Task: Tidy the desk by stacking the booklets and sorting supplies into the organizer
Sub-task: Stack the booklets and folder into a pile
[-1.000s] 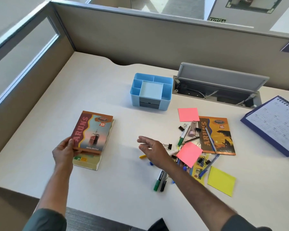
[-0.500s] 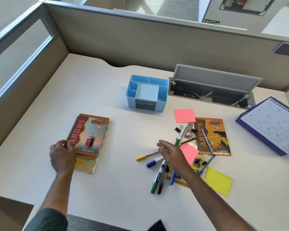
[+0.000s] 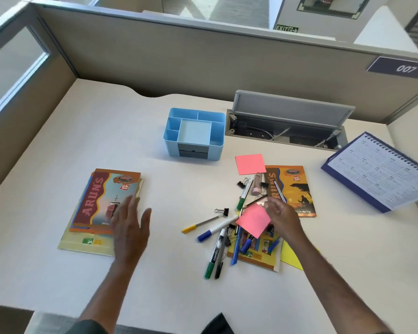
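My left hand (image 3: 130, 227) has fingers spread flat, overlapping the stacked booklets (image 3: 101, 208). My right hand (image 3: 281, 216) has fingers curled, pinching a pink sticky note (image 3: 252, 220) above scattered pens (image 3: 215, 227).

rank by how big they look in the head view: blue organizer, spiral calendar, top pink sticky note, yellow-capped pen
1. spiral calendar, though its right side is cut off by the frame edge
2. blue organizer, not far behind; it sits further from the camera, so true size is unsure
3. top pink sticky note
4. yellow-capped pen, long but very thin
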